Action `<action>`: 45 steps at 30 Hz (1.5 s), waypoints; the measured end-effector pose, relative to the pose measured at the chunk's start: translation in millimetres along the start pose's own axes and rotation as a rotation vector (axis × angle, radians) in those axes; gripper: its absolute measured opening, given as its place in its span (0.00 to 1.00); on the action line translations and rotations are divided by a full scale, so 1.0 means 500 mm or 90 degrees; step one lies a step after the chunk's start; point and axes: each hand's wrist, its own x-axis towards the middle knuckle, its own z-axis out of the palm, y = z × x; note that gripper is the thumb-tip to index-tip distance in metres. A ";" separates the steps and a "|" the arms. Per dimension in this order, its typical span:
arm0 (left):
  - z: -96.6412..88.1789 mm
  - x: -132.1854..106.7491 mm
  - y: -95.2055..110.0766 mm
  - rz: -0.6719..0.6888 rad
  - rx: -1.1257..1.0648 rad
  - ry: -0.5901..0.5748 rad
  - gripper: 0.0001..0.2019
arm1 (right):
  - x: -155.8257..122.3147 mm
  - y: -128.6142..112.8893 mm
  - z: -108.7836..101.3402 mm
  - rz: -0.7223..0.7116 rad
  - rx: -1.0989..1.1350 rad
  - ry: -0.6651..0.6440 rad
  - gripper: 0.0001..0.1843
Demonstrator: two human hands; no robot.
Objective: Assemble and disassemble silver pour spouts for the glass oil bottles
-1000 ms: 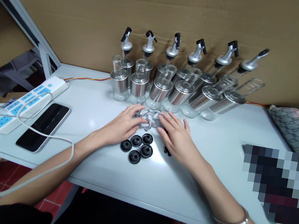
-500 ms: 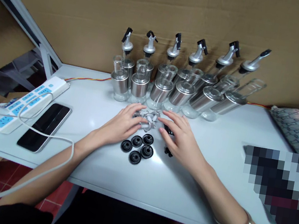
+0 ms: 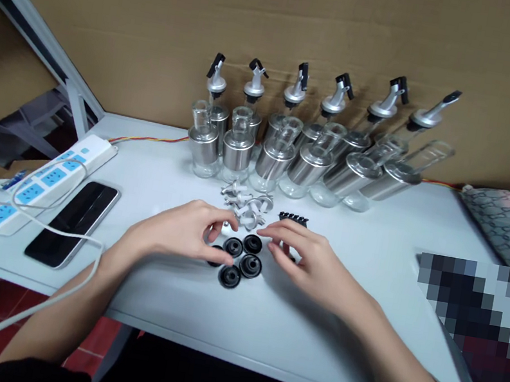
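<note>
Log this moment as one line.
left hand: open, at black round parts | right hand: open, beside them | silver parts: piled beyond | bottles: two rows, behind

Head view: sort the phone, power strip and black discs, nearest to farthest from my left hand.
From your left hand:
1. Black discs, just to its right, by the thumb.
2. Phone, to its left.
3. Power strip, also left, past the phone.
</note>
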 end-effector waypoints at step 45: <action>0.033 0.016 -0.026 -0.008 0.014 -0.102 0.34 | -0.004 -0.010 0.004 -0.012 0.014 -0.132 0.22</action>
